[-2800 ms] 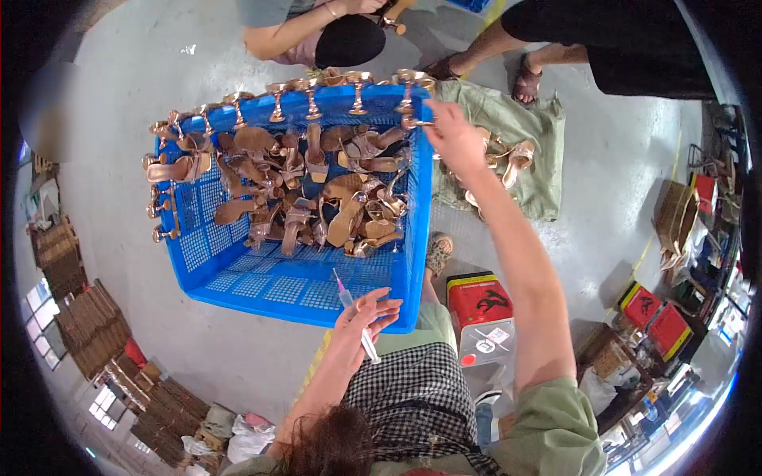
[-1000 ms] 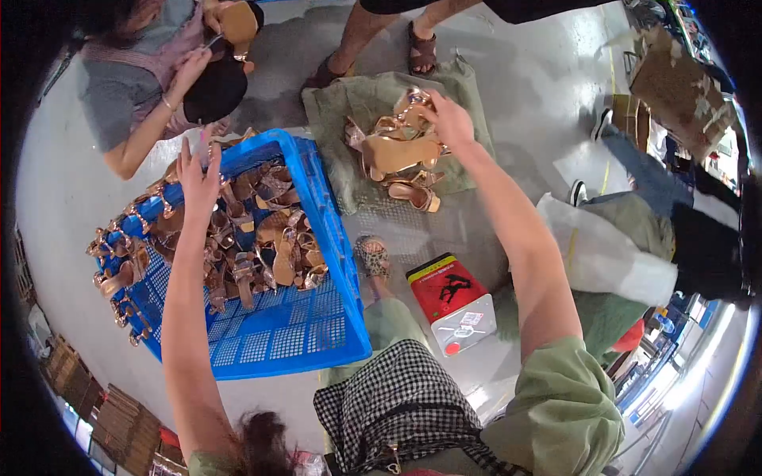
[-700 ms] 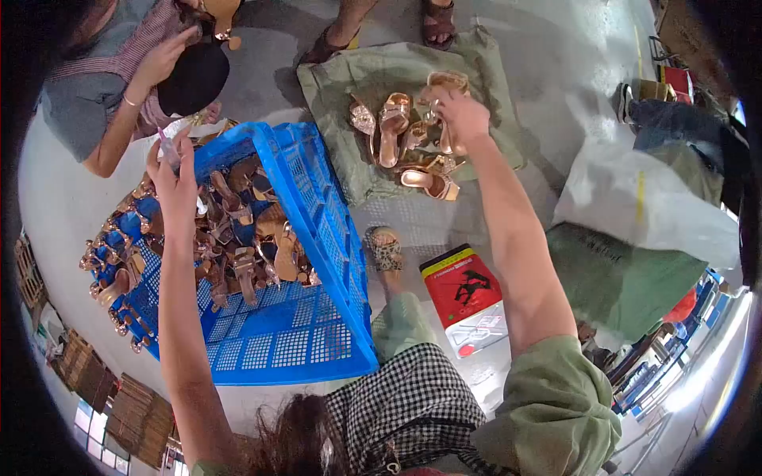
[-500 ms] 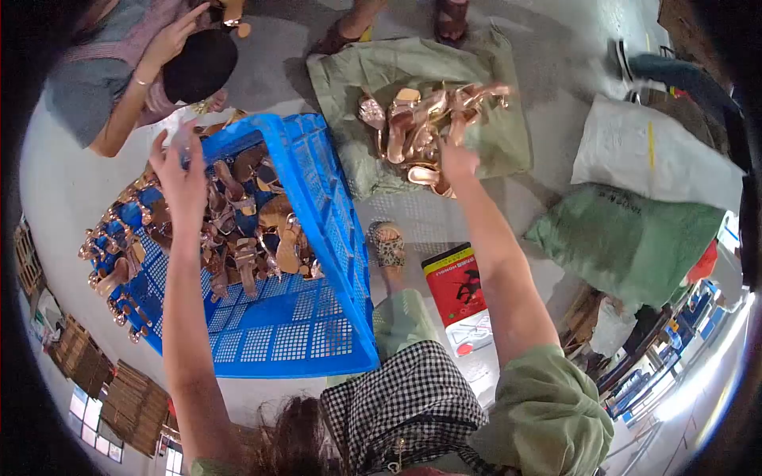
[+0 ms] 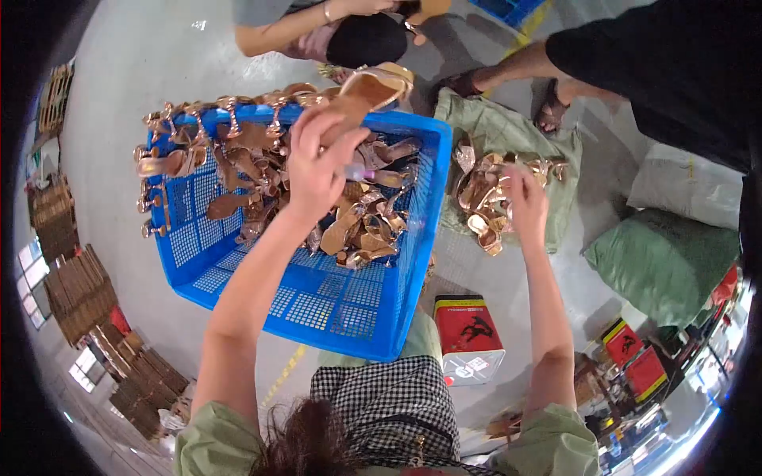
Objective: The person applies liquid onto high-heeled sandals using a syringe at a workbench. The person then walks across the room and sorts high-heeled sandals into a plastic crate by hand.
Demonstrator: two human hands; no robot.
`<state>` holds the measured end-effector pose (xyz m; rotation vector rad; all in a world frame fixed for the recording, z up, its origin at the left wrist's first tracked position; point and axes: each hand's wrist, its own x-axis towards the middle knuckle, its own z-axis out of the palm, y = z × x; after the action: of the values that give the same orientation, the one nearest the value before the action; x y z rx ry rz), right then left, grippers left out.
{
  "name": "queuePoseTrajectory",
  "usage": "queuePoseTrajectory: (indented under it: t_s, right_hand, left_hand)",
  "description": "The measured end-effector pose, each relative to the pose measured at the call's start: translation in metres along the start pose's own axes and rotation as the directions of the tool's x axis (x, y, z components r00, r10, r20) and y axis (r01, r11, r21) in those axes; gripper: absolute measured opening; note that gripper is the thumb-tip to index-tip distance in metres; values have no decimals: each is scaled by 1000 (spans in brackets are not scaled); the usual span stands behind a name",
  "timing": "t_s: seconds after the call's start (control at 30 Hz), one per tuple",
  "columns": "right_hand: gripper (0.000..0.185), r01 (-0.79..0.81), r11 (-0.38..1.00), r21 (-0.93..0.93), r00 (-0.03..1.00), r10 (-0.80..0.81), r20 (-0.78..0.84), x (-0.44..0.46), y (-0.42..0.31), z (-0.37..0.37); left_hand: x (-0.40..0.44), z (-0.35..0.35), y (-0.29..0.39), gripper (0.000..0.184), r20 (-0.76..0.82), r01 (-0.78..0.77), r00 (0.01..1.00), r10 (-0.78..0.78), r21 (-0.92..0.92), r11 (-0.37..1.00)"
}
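My left hand [image 5: 316,170] is raised over the blue plastic crate [image 5: 373,337]. Its fingers are closed on a tan-soled sandal [image 5: 373,87] with a pale metallic edge, held at the crate's far rim. Many rose-gold heeled sandals [image 5: 341,230] lie jumbled inside the crate, and others hang along its far and left rims. To the right, my right hand [image 5: 527,208] reaches over a pile of rose-gold sandals [image 5: 480,190] on a green woven sack [image 5: 567,151]. Those fingers are blurred, so I cannot tell whether they hold one.
A red and white box [image 5: 468,329] stands right of the crate. Full sacks, one green [image 5: 655,262] and one white [image 5: 686,186], lie at the right. Another person's arm [image 5: 286,33] shows beyond the crate; someone's legs [image 5: 516,67] stand by the sack. Stacked cardboard [image 5: 79,293] is at left.
The view has turned, so the crate sits more central. My left hand, spread and bare before, now has a sandal. My right hand remains over the pile. A person in dark clothing stands closer at upper right.
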<state>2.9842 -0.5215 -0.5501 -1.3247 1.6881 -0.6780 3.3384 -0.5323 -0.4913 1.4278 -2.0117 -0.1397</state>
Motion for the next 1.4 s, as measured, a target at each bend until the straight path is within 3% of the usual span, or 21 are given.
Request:
queuePoseTrajectory:
  t_s: [0.03,0.1,0.13,0.17,0.2,0.23,0.27,0.33,0.4,0.43,0.47,0.53,0.6,0.7,0.8,0.93,1.0,1.07,1.13,1.23,1.4]
  right_hand:
    - [24,42,978,203,999,-36,-33,9,-34,14]
    - [28,77,951,298,980,-127,153,25,-108,44]
    - [31,300,923,240,929,-340,147,32,-137,68]
    - [33,508,842,182,831,-534,155,42,-159,93]
    - [42,540,826,161,804,-563,191,57,-170,118]
    - [51,569,810,141,778,-585,229,71,-179,142]
    - [51,575,807,137,770,-590,243,85,-186,166]
    - [76,735,619,-276,677,-655,335,98,-202,211]
    - [90,760,550,-347,631,-496,596,94,-229,245]
    - [95,699,475,-534,697,-289,656,78,-251,257]
    - [95,705,464,-536,693,-290,660,86,-244,274]
    - [96,687,601,-409,619,-188,762,116,-216,310]
    - [85,677,532,-508,684,-201,701,98,-241,316]
    - [67,592,484,-644,754,-51,655,88,-253,318]
    - [57,635,512,-578,738,-181,650,84,-247,304]
    - [56,473,723,-503,872,-302,386,61,-228,245]
    - [58,395,838,-375,917,-385,105,43,-212,199]
    - [48,312,950,-22,946,-313,-89,13,-204,145]
    - [37,203,972,122,964,-177,-198,-14,-178,81]
    - [30,40,988,148,913,24,-406,-63,-125,-4]
    - [34,-119,967,225,762,234,-604,-118,44,-91]
  left_hand:
    - [-8,-9,1,31,-42,6,999,-6,-19,1000]
    - [-24,-29,1,25,-112,38,993,-47,-80,996]
    - [-31,-43,1,25,-127,49,990,-58,-75,996]
    - [-38,-58,1,22,-169,157,969,-180,-140,978]
    - [-45,-74,1,19,-201,258,933,-300,-210,943]
    - [-52,-95,1,17,-256,301,914,-316,-95,949]
    - [-61,-117,7,16,-292,420,837,-463,-198,885]
    - [-92,-162,-2,17,-370,428,798,-476,-208,880]
    - [-129,-199,-8,17,-430,425,764,-480,-224,877]
    - [-147,-216,-11,17,-461,493,712,-530,-210,845]
    - [-164,-231,-16,17,-491,555,656,-573,-202,807]
    - [-193,-254,-27,18,-493,577,616,-614,-249,778]
    - [-225,-275,-40,19,-491,596,573,-656,-300,745]
    - [-265,-293,-49,20,-440,664,548,-711,-288,690]
    - [-286,-301,-46,20,-415,736,441,-796,-341,585]
    - [-283,-300,-35,19,-336,694,440,-833,-462,553]
    - [-266,-290,-25,18,-268,683,491,-829,-471,558]
    - [-239,-278,-10,19,-127,669,665,-736,-336,663]
    - [-204,-252,11,17,-90,592,717,-691,-445,672]
    - [-141,-217,48,14,-14,394,898,-440,-418,819]
    - [-49,-101,147,12,96,190,982,-164,-542,819]
